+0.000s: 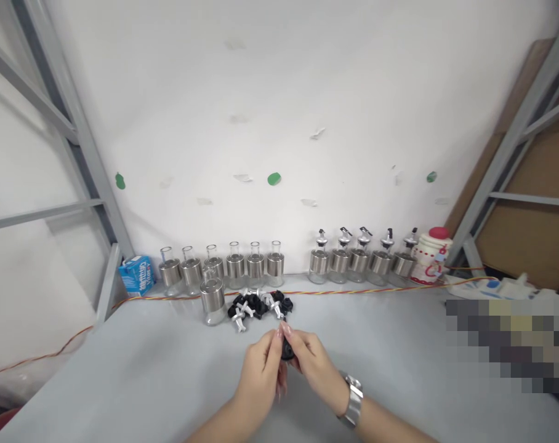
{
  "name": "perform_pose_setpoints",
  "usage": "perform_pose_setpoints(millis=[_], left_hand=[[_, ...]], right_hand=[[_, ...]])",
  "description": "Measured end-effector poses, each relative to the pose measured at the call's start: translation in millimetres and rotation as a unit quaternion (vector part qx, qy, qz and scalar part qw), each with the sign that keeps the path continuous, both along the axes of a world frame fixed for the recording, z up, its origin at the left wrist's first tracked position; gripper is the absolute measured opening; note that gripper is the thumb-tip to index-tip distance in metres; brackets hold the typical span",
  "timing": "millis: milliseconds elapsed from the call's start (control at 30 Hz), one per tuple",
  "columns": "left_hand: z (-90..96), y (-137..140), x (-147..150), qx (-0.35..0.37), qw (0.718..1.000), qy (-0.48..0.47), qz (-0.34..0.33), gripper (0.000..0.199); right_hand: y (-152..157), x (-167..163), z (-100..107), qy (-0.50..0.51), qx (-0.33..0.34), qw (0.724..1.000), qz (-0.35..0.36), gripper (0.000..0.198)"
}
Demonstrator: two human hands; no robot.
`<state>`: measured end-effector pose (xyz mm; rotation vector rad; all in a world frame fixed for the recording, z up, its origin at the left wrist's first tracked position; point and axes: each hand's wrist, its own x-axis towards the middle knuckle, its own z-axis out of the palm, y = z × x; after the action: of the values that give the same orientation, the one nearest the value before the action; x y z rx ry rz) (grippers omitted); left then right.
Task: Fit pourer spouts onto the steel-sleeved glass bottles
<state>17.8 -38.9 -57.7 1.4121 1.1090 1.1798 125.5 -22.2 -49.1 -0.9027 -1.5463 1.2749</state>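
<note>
My left hand and my right hand meet low in the middle of the view, fingers pinched together on a small black stopper piece. Most of that piece is hidden by the fingers. Just beyond the hands lies a pile of black and silver pourer parts. Left of the pile stands an open glass bottle with a metal sleeve. A silver watch is on my right wrist.
Several topless bottles line the wall at left; several bottles with pourer tops stand at right. A blue carton and a white jar with red lid flank them. A red-yellow cord crosses the grey table.
</note>
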Motion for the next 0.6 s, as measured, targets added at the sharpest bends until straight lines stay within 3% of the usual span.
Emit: perform_pose_setpoints(millis=[167, 467, 600], left_hand=[[1.3, -0.6, 0.1, -0.009, 1.0, -0.018, -0.001, 0.037], [8.6, 1.3, 1.7, -0.016, 0.999, -0.032, 0.01, 0.037], [4.5, 1.2, 2.4, -0.038, 0.999, -0.037, 0.002, 0.038]], right_hand=[[-2.4, -4.1, 3.8, 0.043, -0.047, 0.997, 0.037, 0.052], [2.1, -5.6, -1.8, 0.026, -0.061, 0.998, -0.004, 0.056], [2.7, -2.3, -1.2, -0.005, -0.032, 0.998, -0.045, 0.052]])
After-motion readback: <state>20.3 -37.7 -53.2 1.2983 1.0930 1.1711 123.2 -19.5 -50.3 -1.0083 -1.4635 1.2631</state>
